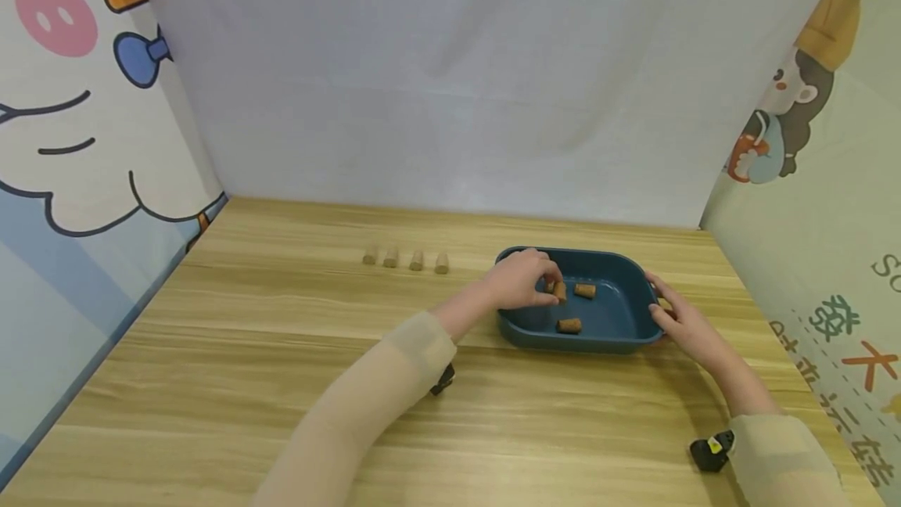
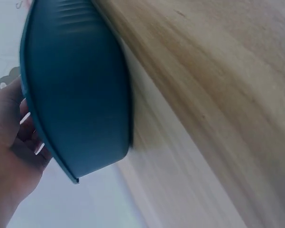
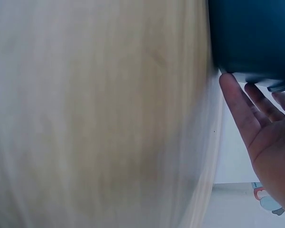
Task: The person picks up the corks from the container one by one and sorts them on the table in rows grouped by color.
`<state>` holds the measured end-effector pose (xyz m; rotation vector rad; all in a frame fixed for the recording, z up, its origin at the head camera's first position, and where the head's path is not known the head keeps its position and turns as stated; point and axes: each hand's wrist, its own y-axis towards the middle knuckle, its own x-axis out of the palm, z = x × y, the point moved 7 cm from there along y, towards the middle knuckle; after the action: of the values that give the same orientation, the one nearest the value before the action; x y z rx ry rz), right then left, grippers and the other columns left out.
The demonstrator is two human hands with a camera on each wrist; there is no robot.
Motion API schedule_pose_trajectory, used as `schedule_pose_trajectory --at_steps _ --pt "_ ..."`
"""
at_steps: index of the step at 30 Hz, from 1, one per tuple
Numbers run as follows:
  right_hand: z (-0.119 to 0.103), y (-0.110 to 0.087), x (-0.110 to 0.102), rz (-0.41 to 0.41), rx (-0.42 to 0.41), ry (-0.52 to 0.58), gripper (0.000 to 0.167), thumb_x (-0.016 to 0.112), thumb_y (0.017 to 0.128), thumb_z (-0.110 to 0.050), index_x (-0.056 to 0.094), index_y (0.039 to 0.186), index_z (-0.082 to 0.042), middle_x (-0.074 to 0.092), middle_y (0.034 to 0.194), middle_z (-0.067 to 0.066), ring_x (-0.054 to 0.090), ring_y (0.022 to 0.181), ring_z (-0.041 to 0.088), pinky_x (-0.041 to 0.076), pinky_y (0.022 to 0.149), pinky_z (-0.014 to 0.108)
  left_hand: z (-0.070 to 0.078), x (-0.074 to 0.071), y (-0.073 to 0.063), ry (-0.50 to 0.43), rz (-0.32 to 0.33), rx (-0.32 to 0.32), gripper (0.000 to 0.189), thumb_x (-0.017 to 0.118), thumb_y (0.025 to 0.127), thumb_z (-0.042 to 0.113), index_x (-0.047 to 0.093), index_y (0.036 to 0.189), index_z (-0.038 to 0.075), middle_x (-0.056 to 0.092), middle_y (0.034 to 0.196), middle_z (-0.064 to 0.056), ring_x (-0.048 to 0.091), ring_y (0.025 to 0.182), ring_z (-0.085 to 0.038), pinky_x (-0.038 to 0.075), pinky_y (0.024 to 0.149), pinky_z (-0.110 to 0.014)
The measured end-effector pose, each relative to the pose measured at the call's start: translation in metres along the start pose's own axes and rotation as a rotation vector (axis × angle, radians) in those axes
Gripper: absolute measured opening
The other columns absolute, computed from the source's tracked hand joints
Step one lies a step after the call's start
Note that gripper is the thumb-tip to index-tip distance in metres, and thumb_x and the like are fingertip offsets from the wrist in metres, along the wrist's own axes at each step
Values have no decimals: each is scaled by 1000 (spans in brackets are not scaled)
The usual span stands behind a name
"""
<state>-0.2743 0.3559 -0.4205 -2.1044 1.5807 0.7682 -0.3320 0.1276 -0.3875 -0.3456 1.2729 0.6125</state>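
Note:
In the head view a dark blue rectangular tub with rounded corners stands on the wooden table, several corks inside. My left hand reaches over its left end and pinches one cork between thumb and fingers. Partly behind that cork another shows. One cork lies near the middle and one cork by the near wall. My right hand rests against the tub's right end; in the right wrist view its fairly straight fingers touch the outer wall. The left wrist view hides the held cork behind the tub wall.
Left of the tub, several corks stand in a row on the table, the rightmost cork nearest the tub. A pale curtain hangs behind the table. Printed cloths flank both sides. A black wrist device sits at the right sleeve.

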Motion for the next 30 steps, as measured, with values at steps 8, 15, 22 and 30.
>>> schedule_pose_trajectory --at_steps 8,15,22,30 --pt "-1 -1 0 4 -1 -1 58 37 102 -11 8 151 -2 24 139 38 53 105 52 58 61 34 3 -19 -15 -57 39 4 35 66 88 36 64 116 16 61 111 3 57 105 -13 47 89 -22" --pt "-1 -1 1 7 -4 0 57 37 102 -11 8 151 -2 24 140 39 53 104 51 58 60 34 3 -31 -29 -96 66 -11 34 66 89 32 63 118 14 62 112 1 56 106 -14 46 89 -24" --pt "0 -2 0 1 6 -7 58 37 102 -11 7 151 -3 23 140 39 53 105 52 57 60 34 -2 -43 -43 -130 118 -35 35 69 87 30 63 117 12 63 111 0 57 104 -14 47 88 -25" --pt "-1 -1 0 -8 6 -17 58 36 102 -11 6 151 -3 23 140 39 53 106 51 57 60 34 -14 -58 -65 -172 164 -72 34 69 87 29 63 115 11 64 111 -3 56 103 -17 46 89 -29"
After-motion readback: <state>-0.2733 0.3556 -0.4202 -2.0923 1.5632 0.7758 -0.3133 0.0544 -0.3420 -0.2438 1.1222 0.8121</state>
